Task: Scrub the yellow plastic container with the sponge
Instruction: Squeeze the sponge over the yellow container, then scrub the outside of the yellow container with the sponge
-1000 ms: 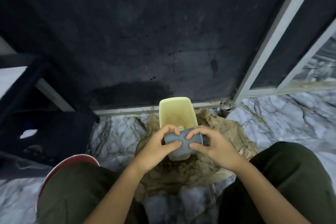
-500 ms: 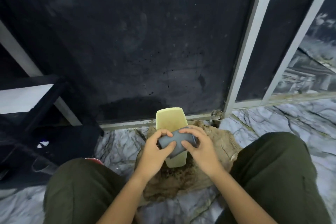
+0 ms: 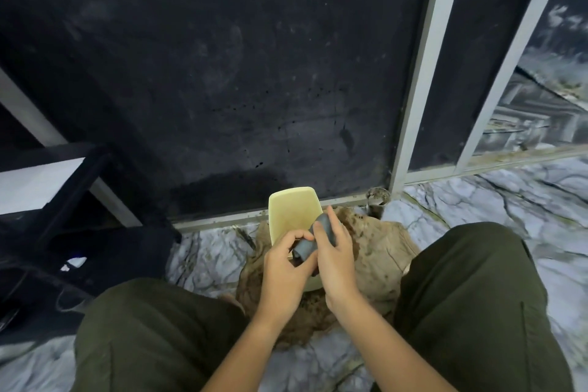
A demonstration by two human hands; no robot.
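A pale yellow plastic container (image 3: pixel 291 213) lies on a dirty brown cloth on the marble floor, its open side facing up towards me. Over its near half I hold a grey-blue sponge (image 3: pixel 307 247), now rolled or folded into a tube. My left hand (image 3: pixel 286 270) pinches the sponge's lower end with thumb and fingers. My right hand (image 3: pixel 334 254) wraps its fingers over the upper end. The hands hide the container's near part.
A soiled brown cloth (image 3: pixel 378 251) spreads under the container. A small dirty round drain or cup (image 3: pixel 377 197) sits by the white door frame (image 3: pixel 420 73). Dark glass panel ahead, black rack (image 3: pixel 63 184) at left. My knees in green trousers flank the cloth.
The sponge, held flat across the container before, is now rolled and turned lengthwise between both hands. My head view has shifted up, and the red-rimmed object at left is out of sight.
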